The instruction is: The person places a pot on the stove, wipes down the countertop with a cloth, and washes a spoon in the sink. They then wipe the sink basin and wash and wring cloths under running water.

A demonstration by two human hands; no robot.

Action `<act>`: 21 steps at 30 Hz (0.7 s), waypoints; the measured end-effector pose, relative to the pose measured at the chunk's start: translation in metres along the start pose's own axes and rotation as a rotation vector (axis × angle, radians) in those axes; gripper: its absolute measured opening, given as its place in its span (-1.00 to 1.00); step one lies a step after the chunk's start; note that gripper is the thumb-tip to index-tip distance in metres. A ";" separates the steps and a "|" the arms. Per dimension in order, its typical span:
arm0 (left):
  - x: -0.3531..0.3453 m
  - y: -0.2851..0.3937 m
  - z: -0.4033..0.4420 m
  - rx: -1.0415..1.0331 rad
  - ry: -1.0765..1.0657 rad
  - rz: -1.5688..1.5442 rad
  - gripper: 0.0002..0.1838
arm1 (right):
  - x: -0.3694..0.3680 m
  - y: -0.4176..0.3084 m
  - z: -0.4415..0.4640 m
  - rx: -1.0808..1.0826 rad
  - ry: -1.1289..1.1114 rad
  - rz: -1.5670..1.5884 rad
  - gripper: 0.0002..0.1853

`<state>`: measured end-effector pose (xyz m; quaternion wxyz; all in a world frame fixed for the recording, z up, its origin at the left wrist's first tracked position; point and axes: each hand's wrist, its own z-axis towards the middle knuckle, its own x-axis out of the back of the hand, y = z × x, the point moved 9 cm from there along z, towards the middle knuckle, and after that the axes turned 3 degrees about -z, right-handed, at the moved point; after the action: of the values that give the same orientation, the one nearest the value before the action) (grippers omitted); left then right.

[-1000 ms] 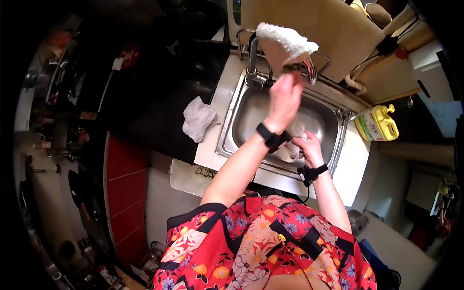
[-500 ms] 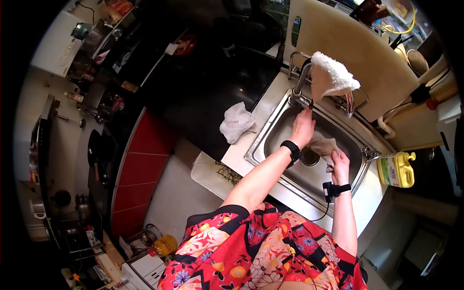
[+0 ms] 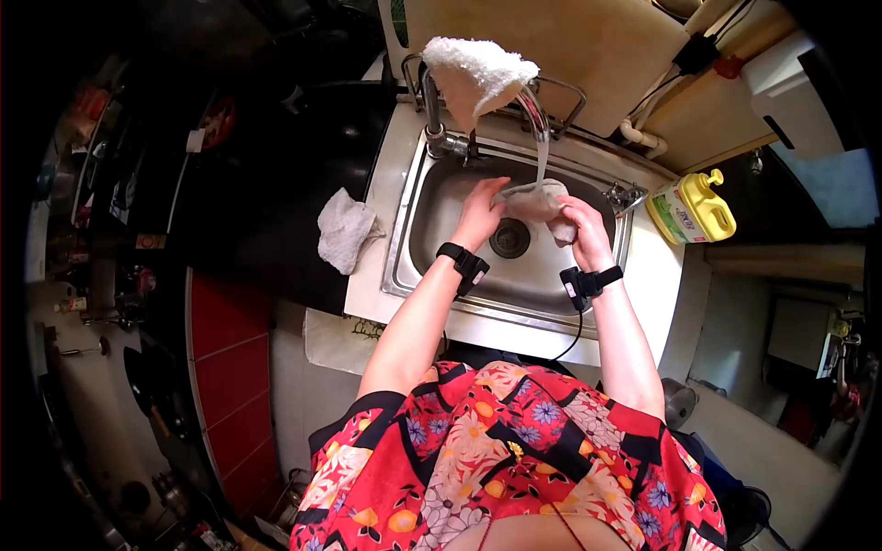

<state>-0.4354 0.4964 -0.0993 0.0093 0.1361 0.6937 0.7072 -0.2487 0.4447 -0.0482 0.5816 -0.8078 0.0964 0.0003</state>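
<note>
A pale wet cloth (image 3: 540,200) is stretched between both hands above the metal sink (image 3: 441,197). My left hand (image 3: 481,211) pinches its left end, and my right hand (image 3: 586,228) grips its right end, where part of it hangs down. Water runs from the curved faucet (image 3: 533,112) onto the cloth. Over the faucet's top hangs a white fluffy cloth (image 3: 480,73). The round drain (image 3: 509,238) shows below the hands.
On the left, a crumpled white cloth (image 3: 345,230) lies at the edge of the black counter (image 3: 276,184). A yellow pump bottle (image 3: 691,209) stands right of the sink. Behind the faucet leans a large board (image 3: 560,46).
Water now flows from the faucet. My left hand has left the faucet's handle area and taken the cloth's left end, and the cloth has come under the stream. The camera view has shifted.
</note>
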 end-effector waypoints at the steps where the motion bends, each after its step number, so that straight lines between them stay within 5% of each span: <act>1: -0.010 -0.001 0.003 -0.096 -0.038 0.024 -0.47 | 0.002 -0.003 0.001 0.002 0.000 -0.002 -0.75; 5: -0.026 -0.013 0.019 -0.057 -0.171 -0.081 -0.27 | -0.011 -0.012 -0.001 -0.059 -0.144 -0.141 -0.80; 12: -0.038 -0.012 0.029 -0.216 -0.231 0.223 -0.29 | -0.026 -0.028 -0.009 -0.042 -0.396 -0.164 -0.77; 14: -0.028 -0.007 0.017 0.324 -0.418 -0.300 -0.45 | -0.010 -0.023 0.001 -0.012 -0.342 -0.221 -0.77; 19: -0.011 -0.002 0.023 0.424 -0.139 -0.733 -0.60 | 0.043 0.027 0.020 -0.031 0.018 -0.266 -0.80; 21: -0.007 0.016 0.024 0.339 -0.085 -0.862 -0.55 | 0.043 0.062 0.016 -0.258 0.115 -0.013 -0.75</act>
<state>-0.4207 0.5179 -0.0845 0.3084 -0.1360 0.7919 0.5092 -0.2145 0.4344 -0.1169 0.4663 -0.8752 0.1233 -0.0373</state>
